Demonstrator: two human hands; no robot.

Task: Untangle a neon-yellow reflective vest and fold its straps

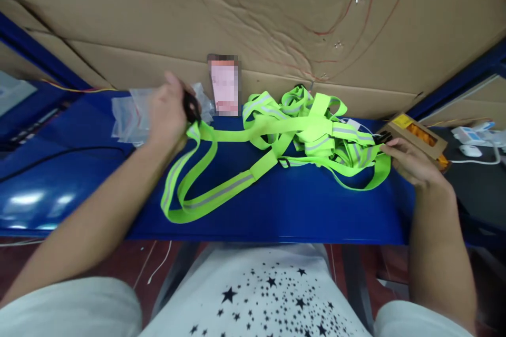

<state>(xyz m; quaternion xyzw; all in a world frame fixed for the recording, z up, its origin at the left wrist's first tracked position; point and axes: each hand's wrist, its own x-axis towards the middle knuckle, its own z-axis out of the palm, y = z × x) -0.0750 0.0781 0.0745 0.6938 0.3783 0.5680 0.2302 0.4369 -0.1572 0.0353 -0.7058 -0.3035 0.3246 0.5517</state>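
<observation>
A tangle of neon-green reflective straps (300,131) with grey stripes lies across the blue table (276,210). My left hand (168,116) is closed round a black buckle (192,108) at the left end of one strap, and long loops hang down from it toward the table's front. My right hand (411,160) grips the right end of the straps, fingers curled on a small black buckle beside a cardboard box.
Clear plastic bags (126,116) lie at the back left behind my left hand. A small card (224,85) leans on the cardboard wall (276,21). A brown box with orange contents (419,137) sits at the right; white devices and a cable lie further right.
</observation>
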